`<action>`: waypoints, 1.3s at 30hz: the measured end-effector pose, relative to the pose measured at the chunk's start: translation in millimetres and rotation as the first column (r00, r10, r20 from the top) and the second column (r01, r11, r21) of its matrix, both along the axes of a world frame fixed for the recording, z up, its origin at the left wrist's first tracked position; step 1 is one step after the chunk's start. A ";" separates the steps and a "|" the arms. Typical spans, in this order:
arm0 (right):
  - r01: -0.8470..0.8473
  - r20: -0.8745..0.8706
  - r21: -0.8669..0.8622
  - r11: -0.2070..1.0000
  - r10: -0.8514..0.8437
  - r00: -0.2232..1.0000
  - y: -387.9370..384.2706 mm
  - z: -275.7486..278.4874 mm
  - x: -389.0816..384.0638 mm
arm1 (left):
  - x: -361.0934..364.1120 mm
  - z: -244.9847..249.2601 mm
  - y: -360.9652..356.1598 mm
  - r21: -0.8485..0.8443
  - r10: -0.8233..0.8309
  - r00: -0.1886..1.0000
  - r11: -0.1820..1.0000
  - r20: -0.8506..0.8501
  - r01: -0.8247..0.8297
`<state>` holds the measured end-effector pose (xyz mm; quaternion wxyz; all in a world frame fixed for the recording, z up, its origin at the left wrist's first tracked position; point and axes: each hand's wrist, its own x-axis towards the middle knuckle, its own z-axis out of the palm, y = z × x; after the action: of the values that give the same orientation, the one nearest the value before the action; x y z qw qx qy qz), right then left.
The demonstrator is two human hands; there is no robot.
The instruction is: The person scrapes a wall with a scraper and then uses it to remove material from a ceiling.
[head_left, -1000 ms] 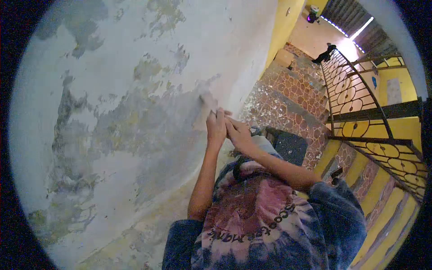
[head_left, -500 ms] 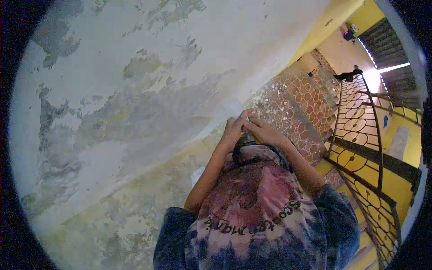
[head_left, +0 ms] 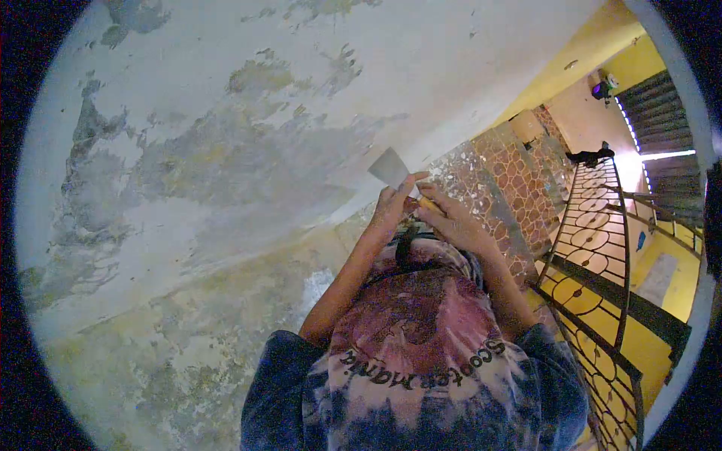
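Observation:
A scraper [head_left: 389,167] with a flat, wide metal blade and a yellowish handle is held at the middle of the view, its blade pointing up and left towards the wall. My right hand [head_left: 450,219] is closed round the handle. Beside it, my left hand [head_left: 394,207] has its fingers bent against the scraper near the base of the blade. Both hands are close together in front of my chest. The white wall [head_left: 286,143] has grey and yellowish patches where the paint is worn.
Paint flakes [head_left: 468,169] lie on the brown stone-patterned floor [head_left: 515,161]. A dark metal railing [head_left: 594,248] stands at the right, with a dark object [head_left: 590,156] at its far end. Below the wall at the left is a mottled pale surface [head_left: 188,361].
The scraper's blade now shows above my hands, where it was hardly visible before. My hands have shifted slightly, and the whole view has turned a little.

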<state>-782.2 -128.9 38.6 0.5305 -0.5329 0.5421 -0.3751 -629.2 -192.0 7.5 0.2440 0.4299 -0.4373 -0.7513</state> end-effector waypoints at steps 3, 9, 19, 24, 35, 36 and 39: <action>0.015 0.000 0.084 0.996 -0.015 1.000 -0.9 4.3 3.1 | 2.7 6.7 0.6 0.024 0.001 0.999 1.000 -0.040 0.000; 0.094 0.229 0.289 0.953 -0.164 0.960 7.4 27.1 17.3 | 18.2 10.2 1.9 0.056 -0.044 0.968 0.997 -0.245 0.059; 0.287 -0.433 -0.112 0.951 -0.307 0.848 25.0 67.0 63.9 | 50.7 31.7 14.3 -0.010 -0.170 0.979 0.985 -0.113 0.170; 0.278 -0.451 -0.193 0.941 -0.336 0.827 18.4 85.9 96.6 | 68.3 36.0 11.7 0.200 0.017 0.927 0.978 -0.375 0.063; 0.352 0.234 0.170 0.920 -0.385 0.893 8.9 94.1 143.4 | 96.9 36.3 -3.9 0.358 0.101 0.829 0.925 -0.551 0.125; 0.296 0.336 0.351 0.889 -0.414 0.846 7.3 101.3 148.0 | 98.0 34.2 -6.7 0.355 0.106 0.800 0.924 -0.591 0.140; 0.467 0.164 0.061 0.882 -0.470 0.867 -5.6 73.9 167.7 | 96.6 32.6 -13.4 0.356 0.117 0.844 0.930 -0.524 0.092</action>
<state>-614.5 -134.5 112.5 0.4741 -0.3456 0.6102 -0.5324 -532.5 -205.5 40.1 0.2767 0.2434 -0.2003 -0.9078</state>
